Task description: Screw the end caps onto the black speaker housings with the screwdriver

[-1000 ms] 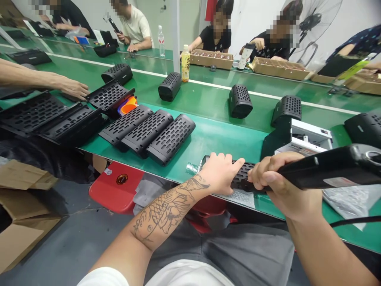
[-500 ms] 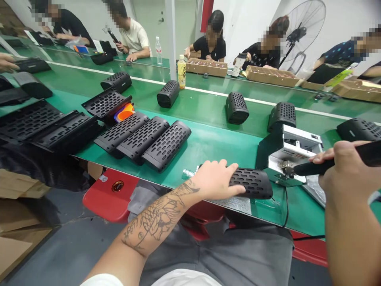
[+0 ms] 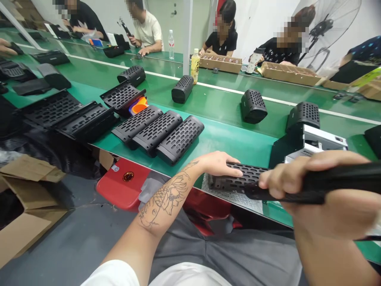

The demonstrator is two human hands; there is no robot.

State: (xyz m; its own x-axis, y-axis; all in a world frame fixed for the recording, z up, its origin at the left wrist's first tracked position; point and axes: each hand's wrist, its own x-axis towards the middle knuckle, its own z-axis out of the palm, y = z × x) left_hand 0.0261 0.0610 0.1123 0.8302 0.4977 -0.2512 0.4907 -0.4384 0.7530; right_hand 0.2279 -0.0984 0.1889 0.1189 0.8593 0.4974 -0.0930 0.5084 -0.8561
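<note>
My left hand (image 3: 218, 163) lies on top of a black perforated speaker shell (image 3: 241, 178) at the near edge of the green table (image 3: 226, 139), fingers curled over it and holding it down. My right hand (image 3: 300, 180) is wrapped round a long black power tool (image 3: 336, 182), whose tip meets the right end of the shell. The shell rests on a silvery foil sheet (image 3: 238, 198). A grey and black machine (image 3: 309, 143) stands just behind the tool.
Three black perforated shells (image 3: 159, 133) lie side by side to the left, with more grille parts (image 3: 68, 115) and an orange piece (image 3: 138, 106) beyond. Upright speaker housings (image 3: 253, 106) stand along the belt. Other people sit across the table by cardboard trays (image 3: 222, 63). A red stool (image 3: 125, 184) and cardboard are on the floor.
My right hand brought the tool back from the machine to the shell's right end. My left hand kept pressing on the shell. The camera view shifted slightly left.
</note>
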